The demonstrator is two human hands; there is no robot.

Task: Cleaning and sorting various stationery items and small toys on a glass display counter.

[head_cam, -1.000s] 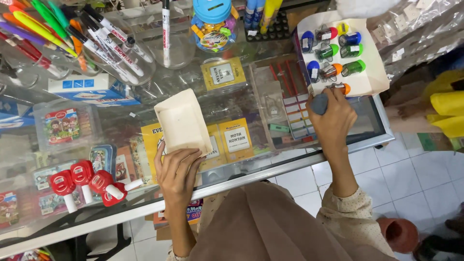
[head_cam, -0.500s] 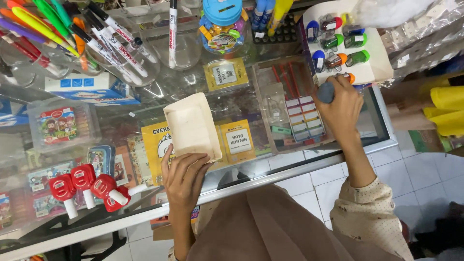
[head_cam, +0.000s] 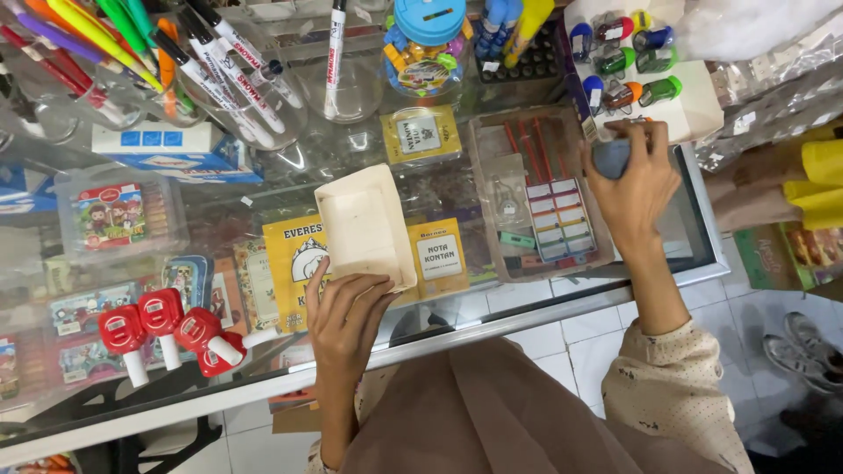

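While the empty lid [head_cam: 364, 226] is pinned on the glass counter [head_cam: 492, 307] by the left hand [head_cam: 344, 316], one blue-grey stamp [head_cam: 611, 158] is gripped by the right hand [head_cam: 634, 180] beside the tray [head_cam: 694, 112] — eight stamps are left slotted — nothing boxed yet.

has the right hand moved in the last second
Yes. The right hand has moved up toward the white box of stamps, away from the counter's near edge.

glass display counter [head_cam: 694, 224] | metal edge | white tiled floor [head_cam: 571, 329] | bright, even light
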